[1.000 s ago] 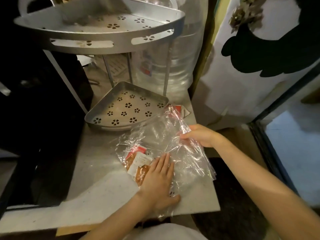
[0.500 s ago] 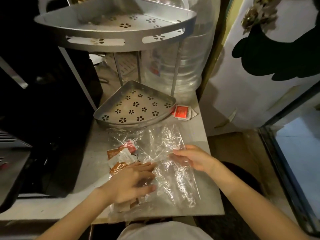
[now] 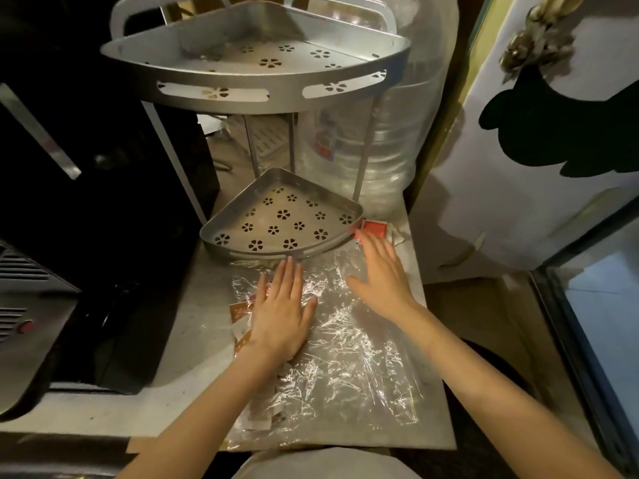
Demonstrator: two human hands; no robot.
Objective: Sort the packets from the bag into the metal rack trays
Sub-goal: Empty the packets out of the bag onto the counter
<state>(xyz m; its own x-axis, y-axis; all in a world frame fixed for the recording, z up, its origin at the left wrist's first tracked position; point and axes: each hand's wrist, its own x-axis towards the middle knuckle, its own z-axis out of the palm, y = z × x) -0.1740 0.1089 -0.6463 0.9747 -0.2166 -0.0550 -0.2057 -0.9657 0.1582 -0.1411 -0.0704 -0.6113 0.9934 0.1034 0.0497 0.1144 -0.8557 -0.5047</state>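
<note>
Two flat hands on a crinkled clear plastic bag, spread on the grey stone counter in front of the rack.

At the bag's left edge, brown and white sauce packets show through the film, partly under the left hand, which lies palm-down with fingers straight, gripping nothing. Behind it sits the silver quarter-round lower metal tray, pierced with flower-shaped holes, and above that the matching upper metal tray on thin legs. The right hand is likewise spread, holding nothing, its fingertips reaching a small red square packet that lies on the counter just beside the lower tray's right corner.
</note>
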